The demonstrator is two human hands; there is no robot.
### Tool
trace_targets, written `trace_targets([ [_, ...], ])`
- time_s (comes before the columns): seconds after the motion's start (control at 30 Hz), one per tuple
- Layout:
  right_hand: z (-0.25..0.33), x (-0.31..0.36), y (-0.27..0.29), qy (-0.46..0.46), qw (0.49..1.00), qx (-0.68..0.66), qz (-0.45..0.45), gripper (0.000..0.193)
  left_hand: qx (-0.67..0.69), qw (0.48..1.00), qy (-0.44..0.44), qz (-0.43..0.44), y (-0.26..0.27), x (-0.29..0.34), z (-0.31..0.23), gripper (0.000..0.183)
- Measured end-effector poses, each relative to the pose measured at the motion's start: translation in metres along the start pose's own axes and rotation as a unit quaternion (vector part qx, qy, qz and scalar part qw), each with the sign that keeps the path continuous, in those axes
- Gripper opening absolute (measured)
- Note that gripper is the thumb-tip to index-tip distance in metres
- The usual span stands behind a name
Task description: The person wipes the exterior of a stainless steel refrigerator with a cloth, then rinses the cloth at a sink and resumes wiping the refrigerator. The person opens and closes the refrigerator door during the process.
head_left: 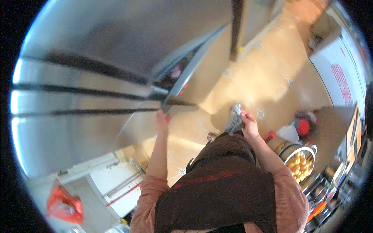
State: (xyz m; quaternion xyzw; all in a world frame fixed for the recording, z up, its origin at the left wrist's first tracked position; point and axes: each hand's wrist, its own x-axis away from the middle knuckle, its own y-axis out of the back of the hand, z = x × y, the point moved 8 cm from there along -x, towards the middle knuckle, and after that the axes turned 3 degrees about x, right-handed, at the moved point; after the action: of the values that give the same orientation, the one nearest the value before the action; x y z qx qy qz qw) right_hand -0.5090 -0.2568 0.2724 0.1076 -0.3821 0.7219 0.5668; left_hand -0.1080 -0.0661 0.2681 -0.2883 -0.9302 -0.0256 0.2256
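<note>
A tall stainless-steel refrigerator (97, 35) with dark seams between its doors fills the upper left. My left hand (163, 117) is closed at the edge of one of its doors, though blur softens the fingertips. Through a narrow gap above that hand, some of the dark interior (176, 73) shows; its contents are too blurred to name. My right hand (250, 123) pinches a small clear plastic bag (234, 123) with something dark grey in it, in front of my dark apron (221, 190).
To the right stands a pot (300, 165) full of small round yellowish items, beside red and white bags (297, 130). A white carton (342, 72) is farther off. At lower left, a red plastic bag (64, 206) lies near white panels (112, 182). Tiled floor (272, 77) stretches ahead.
</note>
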Motion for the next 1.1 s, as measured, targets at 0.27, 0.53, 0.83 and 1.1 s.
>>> trace_targets([
  [0.27,0.023,0.037,-0.125,-0.025,0.975,0.051,0.214,0.023,-0.051,0.996,0.058,0.039,-0.047,0.074,0.044,0.062],
  [0.53,-0.024,0.041,-0.154,-0.095,0.956,0.133,0.243,0.027,-0.049,0.945,-0.172,-0.275,0.052,-0.021,-0.050,0.065],
  [0.83,0.016,0.046,-0.091,-0.078,0.972,0.152,0.158,0.029,-0.118,0.917,-0.269,-0.269,0.060,-0.047,-0.068,0.048],
  [1.1,-0.022,0.025,-0.153,-0.150,0.924,0.198,0.291,0.039,0.011,0.931,-0.175,-0.321,0.087,0.180,0.045,0.027],
])
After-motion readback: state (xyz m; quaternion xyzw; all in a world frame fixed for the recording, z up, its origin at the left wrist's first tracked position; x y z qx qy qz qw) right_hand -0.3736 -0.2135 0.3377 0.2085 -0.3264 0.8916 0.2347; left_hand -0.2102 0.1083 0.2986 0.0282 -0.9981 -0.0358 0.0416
